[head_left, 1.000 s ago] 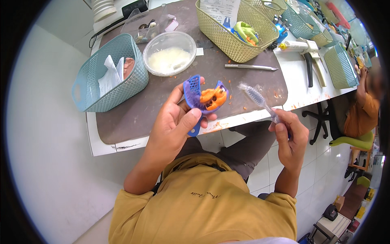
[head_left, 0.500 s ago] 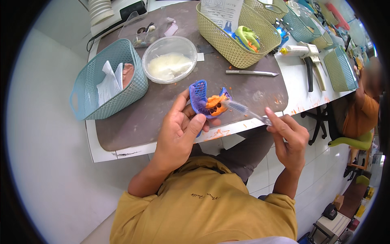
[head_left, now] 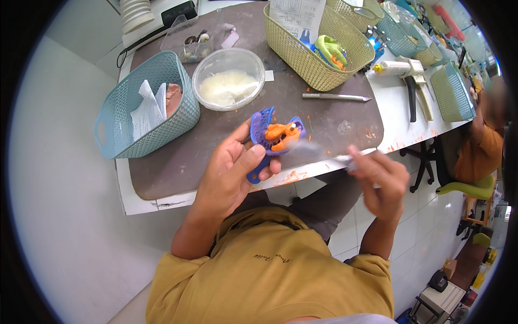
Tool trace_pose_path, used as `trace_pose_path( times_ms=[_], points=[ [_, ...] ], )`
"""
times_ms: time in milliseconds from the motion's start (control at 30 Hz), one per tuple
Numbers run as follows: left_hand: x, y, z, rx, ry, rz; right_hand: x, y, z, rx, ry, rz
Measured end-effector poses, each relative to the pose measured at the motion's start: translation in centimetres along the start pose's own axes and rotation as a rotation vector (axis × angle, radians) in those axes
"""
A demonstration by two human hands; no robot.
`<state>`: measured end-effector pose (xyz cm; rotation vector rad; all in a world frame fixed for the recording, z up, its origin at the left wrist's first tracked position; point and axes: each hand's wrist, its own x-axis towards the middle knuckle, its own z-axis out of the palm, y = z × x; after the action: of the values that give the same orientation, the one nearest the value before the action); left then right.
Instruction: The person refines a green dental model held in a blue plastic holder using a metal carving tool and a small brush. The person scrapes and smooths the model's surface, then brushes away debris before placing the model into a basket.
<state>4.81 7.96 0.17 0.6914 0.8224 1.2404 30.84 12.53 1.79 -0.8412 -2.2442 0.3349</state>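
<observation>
My left hand [head_left: 229, 170] grips a blue dental impression tray [head_left: 259, 125] just above the desk's near edge, thumb on its near side. Its handle slants down toward me. Orange impression material [head_left: 277, 130] fills part of the tray, and dark hollows show in it. A small white spot sits on its far right part. In my right hand [head_left: 384, 183], closed around the handle, is a clear toothbrush [head_left: 322, 151] smeared by motion. Its head lies at the right side of the tray; whether the bristles touch the orange material, I cannot tell.
A blue basket [head_left: 156, 132] with papers stands at the left, beside a round tub of whitish material [head_left: 229, 81]. Farther off are a yellow-green basket [head_left: 302, 62], a slim knife [head_left: 337, 97] and a dispensing gun [head_left: 413, 81]. Another person [head_left: 480, 146] sits at the right.
The tray has turned in my left hand and shifted slightly left, so its handle now shows. The toothbrush has moved a little left and is blurred.
</observation>
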Motion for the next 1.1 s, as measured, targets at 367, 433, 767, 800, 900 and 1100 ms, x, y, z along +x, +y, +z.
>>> trace_pose_path(
  times_ms=[367,433,767,800,900,1100],
  points=[
    [0.3,0.0,0.0,-0.049,-0.006,-0.029,-0.2,-0.4,-0.1,-0.029,0.029,0.02],
    [0.3,-0.2,-0.2,-0.042,-0.008,-0.021,0.7,-1.1,0.2,-0.001,-0.017,0.014],
    [0.3,0.3,-0.4,-0.058,-0.061,-0.043,0.2,-0.8,-1.3,0.036,0.056,0.079],
    [0.3,0.2,-0.4,-0.045,-0.056,-0.051,0.6,-1.1,-0.8,0.009,0.015,0.017],
    [0.2,-0.2,-0.7,-0.029,-0.061,-0.017,1.8,-1.5,-0.7,-0.088,-0.104,-0.036],
    [0.0,0.5,-0.5,-0.105,-0.136,-0.049,0.5,0.7,-3.3,-0.102,0.016,0.157]
  ],
)
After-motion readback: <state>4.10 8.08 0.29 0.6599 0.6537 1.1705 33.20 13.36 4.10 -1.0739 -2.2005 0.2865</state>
